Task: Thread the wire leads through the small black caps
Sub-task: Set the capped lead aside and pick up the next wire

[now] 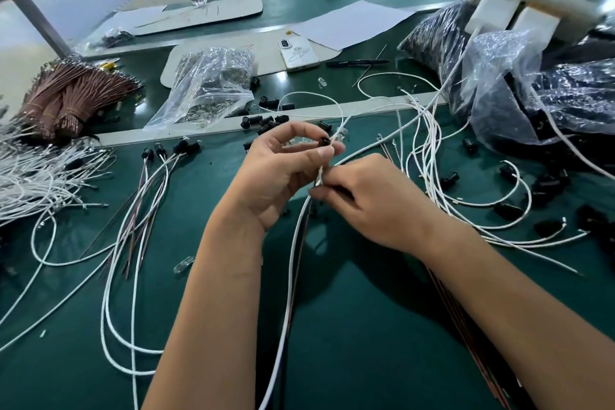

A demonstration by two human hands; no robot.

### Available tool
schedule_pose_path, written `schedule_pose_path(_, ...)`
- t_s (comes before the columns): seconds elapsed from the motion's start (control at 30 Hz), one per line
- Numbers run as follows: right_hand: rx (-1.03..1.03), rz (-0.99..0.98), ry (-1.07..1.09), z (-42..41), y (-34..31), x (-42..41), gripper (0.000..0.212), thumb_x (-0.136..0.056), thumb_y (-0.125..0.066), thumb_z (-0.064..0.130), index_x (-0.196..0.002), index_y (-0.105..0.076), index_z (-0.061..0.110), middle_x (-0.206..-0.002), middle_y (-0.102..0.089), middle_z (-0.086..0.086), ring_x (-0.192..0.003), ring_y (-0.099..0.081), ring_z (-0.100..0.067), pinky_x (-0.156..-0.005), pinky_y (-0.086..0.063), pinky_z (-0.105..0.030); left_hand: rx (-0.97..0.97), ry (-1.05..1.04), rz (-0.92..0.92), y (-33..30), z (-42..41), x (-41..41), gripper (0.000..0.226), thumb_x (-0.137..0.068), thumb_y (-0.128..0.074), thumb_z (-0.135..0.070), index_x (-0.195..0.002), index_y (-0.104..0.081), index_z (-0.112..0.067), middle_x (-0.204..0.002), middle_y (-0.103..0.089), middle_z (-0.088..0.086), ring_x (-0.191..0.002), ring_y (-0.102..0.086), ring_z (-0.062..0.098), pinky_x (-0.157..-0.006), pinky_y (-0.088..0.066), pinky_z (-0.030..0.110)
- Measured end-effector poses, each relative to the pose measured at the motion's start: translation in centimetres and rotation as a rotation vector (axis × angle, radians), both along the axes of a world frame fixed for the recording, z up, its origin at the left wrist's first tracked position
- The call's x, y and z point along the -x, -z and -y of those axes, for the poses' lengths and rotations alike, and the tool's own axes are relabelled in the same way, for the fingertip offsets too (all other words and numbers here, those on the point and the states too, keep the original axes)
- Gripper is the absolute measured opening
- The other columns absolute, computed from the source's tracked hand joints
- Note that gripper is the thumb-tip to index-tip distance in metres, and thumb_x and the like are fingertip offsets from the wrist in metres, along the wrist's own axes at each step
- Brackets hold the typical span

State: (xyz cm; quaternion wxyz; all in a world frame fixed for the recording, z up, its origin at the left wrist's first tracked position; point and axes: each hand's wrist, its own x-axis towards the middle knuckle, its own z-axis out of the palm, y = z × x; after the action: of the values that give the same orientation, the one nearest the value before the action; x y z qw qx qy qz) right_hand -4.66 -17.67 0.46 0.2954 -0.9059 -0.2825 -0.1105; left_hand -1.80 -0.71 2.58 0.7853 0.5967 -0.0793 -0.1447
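The left hand [283, 170] is raised over the middle of the green table [366, 309], thumb and forefinger curled to pinch a small black cap [323, 142] at their tips, with the remaining fingers loosely bent beneath. A white wire lead [293, 263] runs up from the near edge, passes between the two hands and meets the cap, its bare end showing just past the fingertips on the far side. The right hand [372, 200] sits just below and to the right of the cap, its fingers closed tight on the same lead a little way down from the cap; thin brown leads run alongside the white one under this hand. The cap is a short, dark, matte cylinder; the lead is round, smooth and pale, bending in soft curves. Loose black caps [266, 121] lie scattered just beyond the hands, beside a pale strip that crosses the table. To the left lie finished leads [156, 176] with caps on their far ends, a tangled heap of white wires [33, 176] and a bundle of brown wires [66, 90]. A crinkled clear bag [213, 83] of small metal parts stands at the far left centre, and glossy bags of black parts [565, 93] crowd the far right. More white leads [432, 143] loop over the right side. The bare green surface near the forearms gives the widest room.
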Motion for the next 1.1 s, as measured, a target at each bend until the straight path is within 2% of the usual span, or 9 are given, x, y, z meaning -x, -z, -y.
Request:
schedule_pose_path(0.1, 0.025, -0.004, 0.016, 0.5, -0.3, 0.0, 0.041, -0.102, -0.057, 0.047, -0.08, -0.066, 0.013, -0.065, -0.057, 0.005, -0.064, -0.054, -0.023, -0.065, -0.047, -0.043, -0.021, -0.128, 0.041, 0.0, 0.0, -0.2, 0.021, -0.075, -0.074, 0.004, -0.087, -0.064, -0.011, -0.087, -0.077, 0.012, -0.066, -0.068, 0.012, -0.061, -0.053, 0.019)
schedule_pose_path(0.2, -0.048, 0.022, 0.126, 1.2, -0.5, 0.0, 0.053, -0.097, -0.051, 0.065, -0.082, -0.071, 0.018, -0.064, -0.061, 0.007, -0.061, -0.057, -0.018, -0.063, -0.046, -0.036, -0.104, -0.439, 0.226, 0.3, 0.1, -0.7, 0.024, -0.079, -0.076, 0.011, -0.088, -0.067, -0.01, -0.086, -0.078, 0.01, -0.081, -0.075, 0.02, -0.075, -0.058, 0.026)
schedule_pose_path(0.33, -0.099, 0.097, 0.414, 2.4, -0.3, -0.7, 0.041, -0.098, -0.064, 0.051, -0.077, -0.072, 0.017, -0.061, -0.062, 0.005, -0.06, -0.057, -0.02, -0.062, -0.046, -0.034, -0.162, -0.72, 0.38, 0.8, -0.3, -1.3, 0.024, -0.078, -0.081, 0.006, -0.09, -0.069, -0.011, -0.087, -0.078, 0.009, -0.086, -0.076, 0.025, -0.082, -0.061, 0.035)
schedule_pose_path(0.6, -0.162, 0.226, 0.838, 5.2, -1.1, -1.9, 0.019, -0.099, -0.065, 0.03, -0.096, -0.071, 0.013, -0.095, -0.072, -0.009, -0.088, -0.061, -0.027, -0.084, -0.044, -0.033, -0.023, -1.156, 0.111, 2.6, -1.3, -3.3, 0.025, -0.073, -0.084, 0.004, -0.089, -0.067, -0.006, -0.078, -0.072, 0.004, -0.067, -0.069, 0.008, -0.07, -0.056, 0.02)
schedule_pose_path(0.67, -0.188, 0.257, 0.886, 5.6, -1.4, -1.9, 0.019, -0.1, -0.062, 0.029, -0.1, -0.069, 0.011, -0.097, -0.071, -0.01, -0.092, -0.06, -0.028, -0.091, -0.043, -0.035, 0.03, -1.213, 0.077, 2.8, -1.5, -3.6, 0.025, -0.073, -0.084, 0.005, -0.087, -0.067, -0.007, -0.079, -0.072, 0.006, -0.068, -0.069, 0.01, -0.068, -0.055, 0.019)
schedule_pose_path(0.73, -0.16, 0.222, 0.907, 6.1, -1.5, -1.8, 0.023, -0.101, -0.061, 0.031, -0.099, -0.071, 0.011, -0.093, -0.072, -0.013, -0.087, -0.063, -0.032, -0.085, -0.05, -0.039, 0.041, -1.206, 0.07, 2.9, -1.6, -3.8, 0.024, -0.073, -0.084, 0.004, -0.089, -0.068, -0.005, -0.083, -0.074, 0.011, -0.072, -0.071, 0.015, -0.071, -0.058, 0.023)
schedule_pose_path(0.87, 0.121, -0.099, 0.948, 6.2, -1.5, -1.4, 0.043, -0.094, -0.066, 0.054, -0.088, -0.077, 0.013, -0.081, -0.07, -0.018, -0.075, -0.063, -0.036, -0.069, -0.049, -0.036, 0.04, -1.119, 0.09, 2.8, -1.3, -3.6, 0.023, -0.077, -0.083, 0.002, -0.091, -0.068, -0.007, -0.087, -0.076, 0.014, -0.076, -0.073, 0.018, -0.075, -0.061, 0.03)
schedule_pose_path(0.97, 0.302, -0.225, 0.937, 5.5, -1.8, -1.1, 0.057, -0.081, -0.069, 0.073, -0.094, -0.074, 0.018, -0.094, -0.071, -0.014, -0.089, -0.069, -0.036, -0.076, -0.055, -0.039, -0.027, -1.124, 0.153, 2.4, -1.1, -3.1, 0.022, -0.079, -0.083, -0.002, -0.087, -0.067, -0.014, -0.085, -0.075, 0.008, -0.074, -0.072, 0.014, -0.075, -0.061, 0.031)
schedule_pose_path(1.1, 0.383, -0.239, 0.892, 4.4, -2.1, -0.7, 0.054, -0.086, -0.071, 0.063, -0.108, -0.073, 0.014, -0.113, -0.058, -0.014, -0.097, -0.064, -0.037, -0.084, -0.052, -0.041, -0.253, -1.234, 0.356, 1.6, -1.0, -2.1, 0.024, -0.077, -0.084, -0.011, -0.083, -0.065, -0.024, -0.083, -0.073, -0.003, -0.076, -0.072, 0.011, -0.079, -0.061, 0.035)
